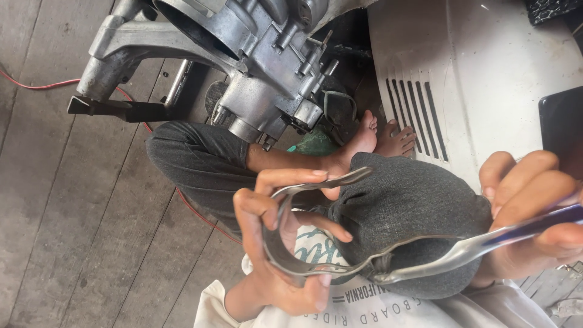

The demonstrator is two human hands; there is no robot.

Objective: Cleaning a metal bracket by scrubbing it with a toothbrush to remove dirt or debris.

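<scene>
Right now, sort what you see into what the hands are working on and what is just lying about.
In hand:
- metal clamp band, curved, in the left hand
- blue-handled tool in the right hand, its tip at the band's end

Lying about:
- engine casing
- red cable on the plank floor
- white louvred panel

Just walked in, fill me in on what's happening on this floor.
A person sits cross-legged on a wooden plank floor, barefoot. The left hand grips a curved metal band, bent into an open loop. The right hand holds a slim tool with a blue handle, its metal tip meeting the band's end over the knee. A bare metal engine casing stands in front, beside a white vented body panel. A red cable runs across the boards.
</scene>
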